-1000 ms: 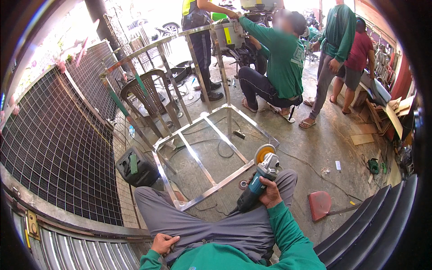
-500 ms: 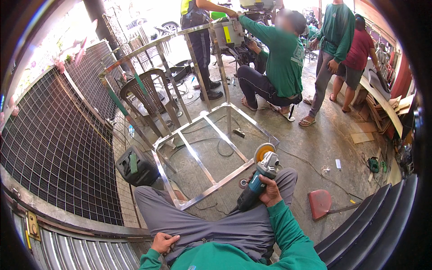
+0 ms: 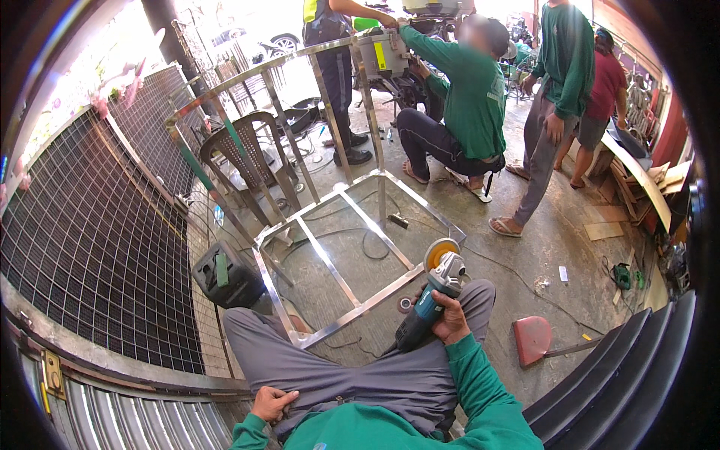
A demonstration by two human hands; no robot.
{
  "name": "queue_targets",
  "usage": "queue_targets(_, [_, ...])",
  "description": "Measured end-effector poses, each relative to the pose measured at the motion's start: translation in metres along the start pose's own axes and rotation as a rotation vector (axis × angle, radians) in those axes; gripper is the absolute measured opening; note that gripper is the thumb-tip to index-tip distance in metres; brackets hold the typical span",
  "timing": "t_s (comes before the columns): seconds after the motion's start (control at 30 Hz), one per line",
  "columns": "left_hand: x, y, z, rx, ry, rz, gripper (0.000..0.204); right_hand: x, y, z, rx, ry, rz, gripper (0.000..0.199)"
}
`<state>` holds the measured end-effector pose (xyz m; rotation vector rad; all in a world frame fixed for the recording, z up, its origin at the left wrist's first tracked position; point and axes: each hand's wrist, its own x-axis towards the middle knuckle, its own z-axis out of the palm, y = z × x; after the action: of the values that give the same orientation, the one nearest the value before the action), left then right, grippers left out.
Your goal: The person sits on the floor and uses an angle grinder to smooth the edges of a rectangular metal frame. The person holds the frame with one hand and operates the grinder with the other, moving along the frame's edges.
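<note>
My right hand (image 3: 451, 321) is wrapped round the dark teal body of an angle grinder (image 3: 420, 319), held over my right thigh. The grinder's metal head points away from me, and its round yellow-orange disc (image 3: 441, 253) faces up beside the near right part of a metal frame. This welded frame (image 3: 352, 304) of shiny square tubing stands in front of my knees, with a flat barred seat part and a tall curved back. The disc seems apart from the tubing. My left hand (image 3: 273, 403) rests on my left thigh, holding nothing, its index finger stretched out.
A black case (image 3: 227, 276) stands left of the frame by the wire mesh panel (image 3: 90, 247). A brown plastic chair (image 3: 244, 154) is behind it. Cables (image 3: 517, 279) cross the floor. At right are a red pad (image 3: 533, 339) and wood scraps (image 3: 626, 187). Several people stand or squat beyond.
My hands, the grinder and the frame stay put. In the background, the standing person in green has stepped nearer, one foot forward, and the person in red has shifted slightly.
</note>
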<state>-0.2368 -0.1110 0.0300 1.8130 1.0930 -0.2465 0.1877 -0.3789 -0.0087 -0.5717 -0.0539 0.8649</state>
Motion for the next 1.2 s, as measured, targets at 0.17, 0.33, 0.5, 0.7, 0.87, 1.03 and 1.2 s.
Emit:
queue_targets(0.17, [-0.0015,0.0009,0.0015,-0.004,0.011,-0.010,0.060,-0.0015,-0.0017,0.0017,0.014,0.007,0.009,0.037])
queue_targets(0.33, [-0.0023,0.0035,0.0016,-0.023,0.011,0.039,0.059,-0.0017,-0.0016,0.0004,-0.007,-0.004,-0.003,0.038])
queue_targets(0.5, [-0.0021,0.0029,0.0016,-0.013,0.013,0.022,0.059,0.0001,-0.0013,-0.0020,-0.006,0.016,0.002,0.038])
queue_targets(0.7, [0.0004,-0.0016,0.0014,-0.010,0.018,0.023,0.059,0.0000,-0.0016,-0.0014,0.002,0.015,0.004,0.037])
queue_targets(0.87, [-0.0007,0.0007,0.0026,-0.002,0.028,0.023,0.059,0.0000,-0.0022,-0.0018,-0.003,0.016,0.002,0.037])
queue_targets(1.03, [-0.0013,0.0008,0.0019,-0.062,-0.009,-0.017,0.058,0.0002,-0.0021,-0.0020,-0.012,0.019,0.002,0.036])
queue_targets(1.2, [0.0018,-0.0020,0.0013,0.001,0.014,0.051,0.058,-0.0004,-0.0025,0.0003,0.009,0.039,0.015,0.038])
